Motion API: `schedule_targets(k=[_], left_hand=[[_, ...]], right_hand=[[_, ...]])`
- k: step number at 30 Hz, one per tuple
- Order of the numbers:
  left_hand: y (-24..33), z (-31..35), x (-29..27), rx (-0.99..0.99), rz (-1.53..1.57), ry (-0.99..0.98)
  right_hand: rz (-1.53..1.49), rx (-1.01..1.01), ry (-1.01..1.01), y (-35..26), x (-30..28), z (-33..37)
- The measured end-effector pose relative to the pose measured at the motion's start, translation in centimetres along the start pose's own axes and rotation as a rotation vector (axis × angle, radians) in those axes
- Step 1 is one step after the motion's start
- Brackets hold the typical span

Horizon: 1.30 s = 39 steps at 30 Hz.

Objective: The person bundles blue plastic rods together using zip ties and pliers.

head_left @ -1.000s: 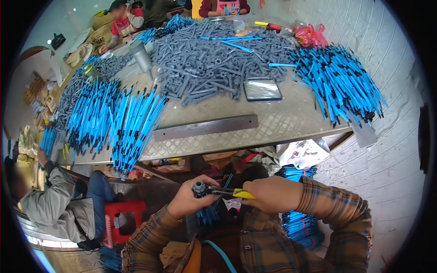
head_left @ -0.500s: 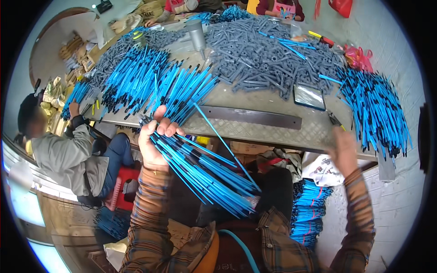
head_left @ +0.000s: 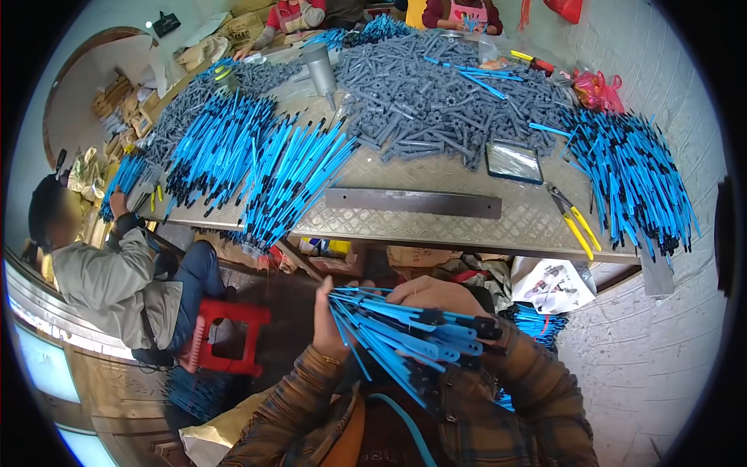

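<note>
A loose bundle of thin blue strips with black end pieces (head_left: 420, 331) is held above my lap, below the table's front edge. My right hand (head_left: 443, 296) wraps over the bundle from above, its fingers partly hidden by the strips. My left hand (head_left: 327, 327) stands upright at the bundle's left ends, with its palm against them and its visible fingers stretched out. Yellow-handled pliers (head_left: 577, 226) lie on the table at the right, apart from both hands.
Grey plastic tubes (head_left: 443, 93) are heaped across the table, with blue strip piles (head_left: 222, 148) left and another strip pile (head_left: 634, 183) right. A metal bar (head_left: 412, 202) lies near the front edge. A co-worker (head_left: 109, 265) sits at left beside a red stool (head_left: 226, 335).
My right hand has left the pliers on the table and come over to grip the bundle. My left hand has lowered toward my lap, and its fingers have opened from their grip.
</note>
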<state>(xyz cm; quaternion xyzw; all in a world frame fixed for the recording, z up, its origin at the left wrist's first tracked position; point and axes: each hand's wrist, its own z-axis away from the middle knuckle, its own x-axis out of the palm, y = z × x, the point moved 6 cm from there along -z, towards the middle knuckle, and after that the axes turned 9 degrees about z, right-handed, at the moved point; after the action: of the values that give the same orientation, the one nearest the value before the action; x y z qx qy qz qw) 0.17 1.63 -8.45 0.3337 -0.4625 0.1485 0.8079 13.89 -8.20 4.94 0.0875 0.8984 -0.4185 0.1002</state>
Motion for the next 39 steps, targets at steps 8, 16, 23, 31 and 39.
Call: schedule_targets(k=[8,16,23,31,39], left_hand=[[2.6,4.0,4.4,-0.118,-0.686,-0.481],[1.5,5.4,4.5,-0.633,-0.721,-0.684],[1.8,4.5,4.6,-0.629,-0.621,-0.706],[1.2,4.2,4.7,-0.658,-0.62,-0.693],[1.1,4.5,5.2,-0.69,-0.724,-0.678]], right_hand=[[0.013,0.342,-0.364,1.5,2.9,2.6],[0.198,0.231,-0.59,3.0,5.7,3.3],[-0.868,0.736,-0.118,4.8,7.1,7.9],[-0.469,0.801,-0.136,6.9,8.3,9.6],[-0.449,0.655,-0.4,6.4,9.4,6.6]])
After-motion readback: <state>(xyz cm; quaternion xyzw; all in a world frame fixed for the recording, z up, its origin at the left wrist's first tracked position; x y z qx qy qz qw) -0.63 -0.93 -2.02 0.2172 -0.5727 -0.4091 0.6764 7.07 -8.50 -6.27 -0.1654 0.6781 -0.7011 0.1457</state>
